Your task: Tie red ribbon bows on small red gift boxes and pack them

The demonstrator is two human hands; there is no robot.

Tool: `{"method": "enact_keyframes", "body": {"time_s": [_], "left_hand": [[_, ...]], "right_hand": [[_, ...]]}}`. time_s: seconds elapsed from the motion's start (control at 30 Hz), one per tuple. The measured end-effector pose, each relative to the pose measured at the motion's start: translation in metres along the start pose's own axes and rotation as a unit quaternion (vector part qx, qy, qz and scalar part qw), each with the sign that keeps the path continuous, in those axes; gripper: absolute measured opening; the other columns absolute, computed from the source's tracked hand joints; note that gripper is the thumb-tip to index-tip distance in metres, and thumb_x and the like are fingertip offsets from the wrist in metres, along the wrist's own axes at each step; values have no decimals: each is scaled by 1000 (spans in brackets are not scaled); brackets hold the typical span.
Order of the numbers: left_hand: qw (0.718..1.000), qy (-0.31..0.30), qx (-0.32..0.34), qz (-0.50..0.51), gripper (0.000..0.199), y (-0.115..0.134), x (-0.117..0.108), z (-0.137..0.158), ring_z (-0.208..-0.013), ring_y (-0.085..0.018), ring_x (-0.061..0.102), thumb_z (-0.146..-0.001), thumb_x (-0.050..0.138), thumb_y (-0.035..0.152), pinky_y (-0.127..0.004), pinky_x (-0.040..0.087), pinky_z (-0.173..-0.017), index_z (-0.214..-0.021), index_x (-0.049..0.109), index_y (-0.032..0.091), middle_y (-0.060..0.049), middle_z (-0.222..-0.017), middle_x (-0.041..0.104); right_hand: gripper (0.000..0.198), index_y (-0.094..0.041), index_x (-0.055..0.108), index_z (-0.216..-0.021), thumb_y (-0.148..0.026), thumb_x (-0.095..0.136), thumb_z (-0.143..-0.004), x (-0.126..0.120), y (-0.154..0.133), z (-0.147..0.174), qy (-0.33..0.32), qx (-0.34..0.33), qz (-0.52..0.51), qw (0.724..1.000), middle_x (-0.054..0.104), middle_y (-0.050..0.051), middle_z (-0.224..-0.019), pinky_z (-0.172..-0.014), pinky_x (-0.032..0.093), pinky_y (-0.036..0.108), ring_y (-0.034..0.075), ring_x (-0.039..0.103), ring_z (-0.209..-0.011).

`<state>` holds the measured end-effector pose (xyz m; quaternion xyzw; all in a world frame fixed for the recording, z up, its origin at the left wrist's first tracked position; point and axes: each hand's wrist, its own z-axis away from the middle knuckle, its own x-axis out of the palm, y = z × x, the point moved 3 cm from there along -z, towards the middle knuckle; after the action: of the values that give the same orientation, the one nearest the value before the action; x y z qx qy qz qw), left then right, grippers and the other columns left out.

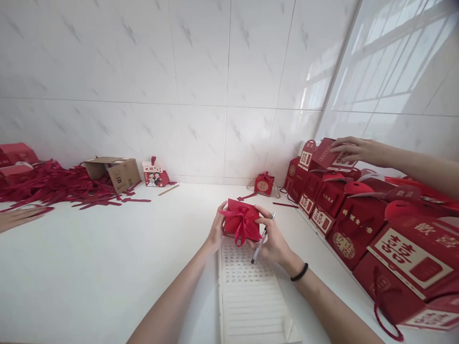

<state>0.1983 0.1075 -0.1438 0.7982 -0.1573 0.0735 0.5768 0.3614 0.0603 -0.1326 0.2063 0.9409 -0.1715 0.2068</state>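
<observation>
Between both hands is a small red gift box (234,212) with a ribbon bow (243,223) on its top. My left hand (216,229) grips its left side, fingers closed against the edge. On the right side, my right hand (273,239) holds the box too, with a pen (263,239) tucked between its fingers, tip pointing down. Below the box lies an open notebook (254,306) with rows of handwriting on its upper part. The box covers the notebook's top end.
Stacked red gift boxes (358,224) line the right, where another person's hand (353,148) touches an upper one. A heap of red ribbons (53,184), a cardboard box (124,174), a printed box (153,174) and a small red box (264,185) stand along the wall. Another hand (27,217) rests far left.
</observation>
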Motion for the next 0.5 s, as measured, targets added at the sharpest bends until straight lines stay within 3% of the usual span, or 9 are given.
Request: {"method": "enact_keyframes", "body": {"time_s": [0.1,0.17,0.23,0.3,0.37,0.43,0.5], "left_hand": [[997,-72,-7,18,52,2,2,8,-111,-25,52,-75,50,59,-35,45,-90,-113,50,23,-8,-121,55],[998,-59,10,-2,54,3,0,10,-110,-25,51,-74,52,59,-35,45,-89,-112,47,22,-9,-120,53],[999,-12,16,-30,52,0,-4,10,-107,-24,53,-74,53,56,-36,45,-87,-111,43,21,-9,-118,52],[997,21,7,-79,51,-3,-7,10,-108,-23,52,-74,55,52,-36,45,-87,-111,38,21,-9,-119,50],[991,6,-16,-136,51,-7,-9,10,-113,-23,49,-76,54,50,-36,44,-90,-113,34,22,-10,-122,49],[980,-32,-38,-194,52,-9,-10,11,-119,-24,45,-78,53,51,-37,41,-94,-116,31,22,-11,-127,46],[966,-57,-38,-250,57,-8,-11,13,-124,-24,40,-77,55,50,-39,38,-98,-119,29,23,-12,-133,42]], "right_hand": [[50,-23,34,-114,-22,64,-73,1,2,2,-33,-2,-29,999,24,15,-141,-97,40,50,30,28,-130],[48,-24,35,-114,-23,62,-75,3,4,3,-14,41,-59,997,22,14,-143,-96,41,49,29,24,-132],[40,-25,37,-111,-27,60,-77,6,9,4,26,129,-96,987,26,13,-141,-88,48,45,28,33,-128],[33,-24,41,-104,-31,58,-78,8,14,6,52,242,-140,959,40,12,-131,-78,52,40,26,49,-114],[28,-22,43,-99,-35,57,-78,11,19,7,59,328,-204,920,52,9,-114,-74,53,39,23,57,-97],[28,-21,45,-96,-40,57,-79,10,20,7,69,363,-267,890,55,6,-102,-77,52,39,21,58,-91],[30,-21,46,-94,-43,59,-79,7,20,5,89,351,-283,888,55,7,-105,-84,48,40,22,55,-99]]}}
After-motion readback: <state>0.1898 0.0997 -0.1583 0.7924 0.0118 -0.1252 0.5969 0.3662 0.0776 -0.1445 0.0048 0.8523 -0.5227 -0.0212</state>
